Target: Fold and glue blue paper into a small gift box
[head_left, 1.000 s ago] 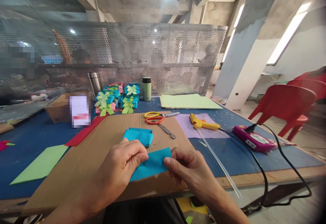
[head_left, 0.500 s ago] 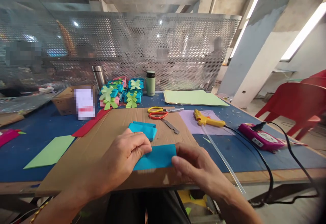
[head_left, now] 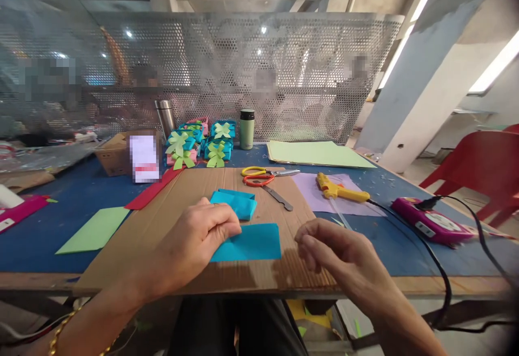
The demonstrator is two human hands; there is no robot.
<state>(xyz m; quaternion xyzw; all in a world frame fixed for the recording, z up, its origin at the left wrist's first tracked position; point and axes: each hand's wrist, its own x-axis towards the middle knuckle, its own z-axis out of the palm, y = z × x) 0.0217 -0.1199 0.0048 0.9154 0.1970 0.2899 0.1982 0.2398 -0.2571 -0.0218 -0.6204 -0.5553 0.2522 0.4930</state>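
Observation:
My left hand (head_left: 194, 245) pinches the left end of a blue folded sheet (head_left: 253, 241) that lies on the brown cardboard mat (head_left: 162, 221). Its fingers are closed on that sheet. To the right of the sheet my right hand (head_left: 340, 250) hovers just above the mat, fingers loosely curled, holding nothing and not touching the sheet. A second folded blue piece (head_left: 237, 203) lies just behind the left hand's knuckles.
Scissors (head_left: 263, 175), a yellow glue gun (head_left: 340, 189) with its clear glue stick, and a pink power strip (head_left: 430, 222) with black cables lie to the right. Finished blue and green boxes (head_left: 203, 142), two flasks, green sheets and a cardboard box stand further back. Red chairs are at right.
My right hand has let go of the blue sheet's right end and drawn away to the right. The sheet now lies flat on the mat. The left hand keeps its grip.

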